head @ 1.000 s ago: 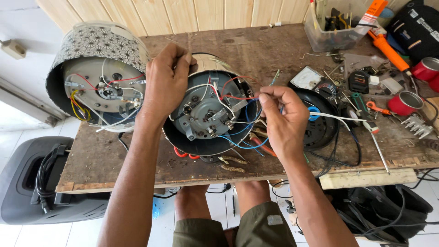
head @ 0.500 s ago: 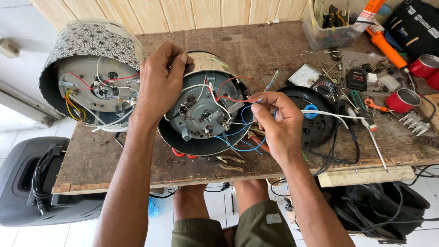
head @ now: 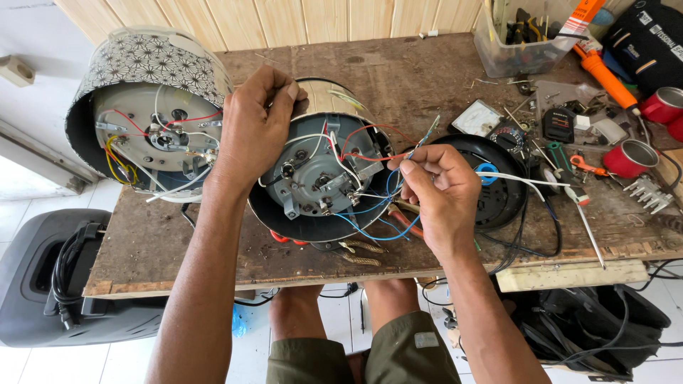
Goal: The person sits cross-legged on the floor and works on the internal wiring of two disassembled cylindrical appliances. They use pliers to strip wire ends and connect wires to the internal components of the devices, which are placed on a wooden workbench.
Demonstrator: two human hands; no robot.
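Since the earlier frame we note the right hand (head: pixel 441 195) has drawn back from the wiring towards the near edge, lifting a wire (head: pixel 427 135) clear; the left hand (head: pixel 256 128) has kept its place. The left hand is curled over the far rim of the cooker base (head: pixel 320 178), which lies on its side at the bench (head: pixel 213 249) centre. The right hand pinches the wire between thumb and fingertips. In our judgement work is midway: the underside is open, its black cover (head: pixel 498 185) set aside, red, white and blue leads loose, nothing refitted. Grey cast plate, dull metal brackets; the bench is worn, stained board. A second patterned cooker (head: pixel 142 64) stands at the left edge.
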